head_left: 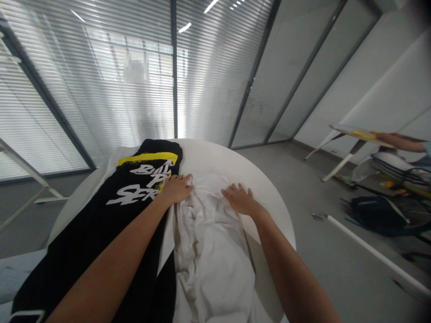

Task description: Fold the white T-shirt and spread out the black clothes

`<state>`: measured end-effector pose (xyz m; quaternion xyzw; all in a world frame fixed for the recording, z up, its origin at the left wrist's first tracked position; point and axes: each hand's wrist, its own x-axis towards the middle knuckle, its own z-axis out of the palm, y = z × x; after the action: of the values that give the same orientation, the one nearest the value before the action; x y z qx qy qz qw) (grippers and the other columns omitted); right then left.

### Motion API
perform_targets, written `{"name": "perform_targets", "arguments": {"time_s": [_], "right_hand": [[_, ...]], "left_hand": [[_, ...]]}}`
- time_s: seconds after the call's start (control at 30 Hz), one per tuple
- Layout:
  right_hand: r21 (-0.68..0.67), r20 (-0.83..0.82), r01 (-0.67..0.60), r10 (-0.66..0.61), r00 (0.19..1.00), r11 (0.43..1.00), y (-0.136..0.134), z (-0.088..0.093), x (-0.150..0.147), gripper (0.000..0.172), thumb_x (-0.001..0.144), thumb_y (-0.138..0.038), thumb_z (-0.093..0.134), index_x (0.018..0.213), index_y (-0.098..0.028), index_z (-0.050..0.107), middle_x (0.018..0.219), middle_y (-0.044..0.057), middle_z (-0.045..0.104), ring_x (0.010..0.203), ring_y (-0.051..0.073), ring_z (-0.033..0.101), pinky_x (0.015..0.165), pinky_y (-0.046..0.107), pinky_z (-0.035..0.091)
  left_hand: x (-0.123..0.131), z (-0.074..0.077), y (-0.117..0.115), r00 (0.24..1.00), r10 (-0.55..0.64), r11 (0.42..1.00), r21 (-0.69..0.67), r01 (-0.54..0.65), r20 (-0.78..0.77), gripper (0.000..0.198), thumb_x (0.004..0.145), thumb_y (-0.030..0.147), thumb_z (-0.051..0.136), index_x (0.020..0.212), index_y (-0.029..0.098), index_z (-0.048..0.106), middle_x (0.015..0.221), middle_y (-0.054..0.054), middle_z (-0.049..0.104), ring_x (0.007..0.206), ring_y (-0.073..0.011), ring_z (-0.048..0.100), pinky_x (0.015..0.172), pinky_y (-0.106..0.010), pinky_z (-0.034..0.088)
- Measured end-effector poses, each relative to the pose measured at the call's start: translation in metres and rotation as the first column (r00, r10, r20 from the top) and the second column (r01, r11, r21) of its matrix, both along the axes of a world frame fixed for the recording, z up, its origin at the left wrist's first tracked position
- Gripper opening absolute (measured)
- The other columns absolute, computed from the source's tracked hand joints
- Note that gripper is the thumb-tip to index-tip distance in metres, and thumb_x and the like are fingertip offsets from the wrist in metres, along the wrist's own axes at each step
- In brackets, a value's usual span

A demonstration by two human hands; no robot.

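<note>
White trousers or a similar crumpled white garment [218,251] lies lengthwise on a round white table [269,193]; I cannot tell its exact kind. At its far end my left hand [177,187] rests on the left edge, fingers stretched toward the right. My right hand [239,199] lies flat at the right edge of the same end, fingers spread. Left of the white cloth is a black garment [84,242] with white lettering and a yellow band, partly hidden under my left forearm. Some pale fabric shows beneath the black garment's far left side.
Glass partitions with blinds [208,89] stand behind the table. At the right, another person's hand [392,138] is over a second table [340,130]. Dark chairs [377,213] and a white pole [370,249] are nearby. A white table leg [30,170] stands at the left.
</note>
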<state>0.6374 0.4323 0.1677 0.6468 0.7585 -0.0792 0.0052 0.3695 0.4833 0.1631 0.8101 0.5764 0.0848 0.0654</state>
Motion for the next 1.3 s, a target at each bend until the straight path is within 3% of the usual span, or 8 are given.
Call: {"name": "perform_targets", "arguments": {"time_s": [0.2, 0.33, 0.5, 0.7, 0.8, 0.93, 1.13, 1.3], "right_hand": [[0.191, -0.118, -0.068, 0.092, 0.989, 0.979, -0.002, 0.009, -0.018, 0.049, 0.101, -0.049, 0.023, 0.130, -0.032, 0.058, 0.141, 0.008, 0.053, 0.132, 0.026, 0.043, 0.108, 0.051, 0.030], [0.087, -0.103, -0.155, 0.163, 0.981, 0.984, -0.005, 0.002, -0.026, 0.052, 0.100, -0.052, 0.024, 0.141, -0.031, 0.047, 0.152, 0.007, 0.040, 0.138, 0.029, 0.036, 0.110, 0.056, 0.025], [0.043, -0.082, -0.084, 0.088, 0.993, 0.996, 0.002, -0.009, -0.022, 0.054, 0.100, -0.053, 0.024, 0.150, -0.034, 0.032, 0.160, 0.004, 0.023, 0.146, 0.031, 0.020, 0.111, 0.066, 0.013], [0.152, -0.037, -0.016, 0.022, 0.999, 0.988, 0.006, -0.010, -0.025, 0.054, 0.097, -0.052, 0.034, 0.147, -0.031, 0.039, 0.158, 0.008, 0.028, 0.146, 0.036, 0.016, 0.110, 0.067, 0.011], [0.277, -0.047, 0.000, 0.013, 0.999, 0.961, 0.002, -0.003, -0.030, 0.046, 0.096, -0.040, 0.041, 0.139, -0.027, 0.051, 0.150, 0.011, 0.041, 0.142, 0.032, 0.028, 0.112, 0.056, 0.018], [0.238, -0.114, -0.154, 0.185, 0.976, 0.959, -0.007, 0.005, -0.039, 0.044, 0.098, -0.041, 0.038, 0.135, -0.026, 0.053, 0.137, 0.008, 0.056, 0.127, 0.025, 0.048, 0.109, 0.046, 0.028], [0.105, -0.049, -0.177, 0.182, 0.982, 0.979, -0.007, -0.006, -0.041, 0.056, 0.098, -0.054, 0.030, 0.149, -0.032, 0.034, 0.159, 0.005, 0.026, 0.145, 0.030, 0.021, 0.112, 0.059, 0.017], [0.137, -0.045, -0.087, 0.094, 0.995, 0.987, 0.007, -0.017, -0.029, 0.054, 0.099, -0.053, 0.027, 0.150, -0.034, 0.031, 0.160, 0.004, 0.023, 0.146, 0.033, 0.018, 0.111, 0.066, 0.013]], "left_hand": [[0.004, -0.009, -0.003, 0.998, 0.041, 0.990, 0.133, -0.046, 0.044, 0.064, 0.095, 0.036, 0.034, 0.155, 0.018, 0.019, 0.143, -0.017, 0.048, 0.132, -0.0335, 0.038, 0.104, -0.050, 0.029], [0.005, -0.001, -0.003, 0.989, 0.110, 0.973, 0.192, -0.127, 0.095, 0.058, 0.092, 0.037, 0.045, 0.147, 0.019, 0.037, 0.127, -0.017, 0.056, 0.120, -0.0330, 0.047, 0.100, -0.047, 0.034], [0.008, 0.009, -0.007, 0.989, -0.121, 0.971, 0.215, 0.101, 0.081, 0.038, 0.089, 0.031, 0.048, 0.123, 0.024, 0.063, 0.110, -0.011, 0.059, 0.111, -0.0277, 0.053, 0.098, -0.041, 0.038], [0.008, 0.004, -0.011, 0.982, -0.185, 0.978, 0.097, 0.182, 0.027, 0.054, 0.080, 0.041, 0.060, 0.132, 0.030, 0.058, 0.122, -0.009, 0.058, 0.118, -0.0290, 0.051, 0.105, -0.044, 0.034], [0.005, -0.003, -0.007, 0.987, -0.158, 0.984, 0.086, 0.155, 0.026, 0.056, 0.083, 0.037, 0.056, 0.139, 0.031, 0.051, 0.135, -0.007, 0.054, 0.126, -0.0269, 0.047, 0.111, -0.043, 0.027], [0.003, -0.013, -0.001, 0.993, -0.117, 0.983, 0.145, 0.112, 0.026, 0.054, 0.093, 0.034, 0.041, 0.146, 0.023, 0.041, 0.148, -0.009, 0.046, 0.135, -0.0290, 0.039, 0.111, -0.046, 0.025], [0.006, -0.010, 0.000, 0.995, -0.086, 0.970, 0.232, 0.074, 0.043, 0.052, 0.088, 0.027, 0.047, 0.140, 0.021, 0.049, 0.141, -0.011, 0.051, 0.128, -0.0301, 0.045, 0.105, -0.046, 0.034], [0.007, -0.005, -0.004, 0.971, -0.228, 0.963, 0.166, 0.214, 0.069, 0.052, 0.081, 0.035, 0.059, 0.131, 0.025, 0.058, 0.127, -0.010, 0.057, 0.120, -0.0278, 0.052, 0.105, -0.042, 0.036]]}}
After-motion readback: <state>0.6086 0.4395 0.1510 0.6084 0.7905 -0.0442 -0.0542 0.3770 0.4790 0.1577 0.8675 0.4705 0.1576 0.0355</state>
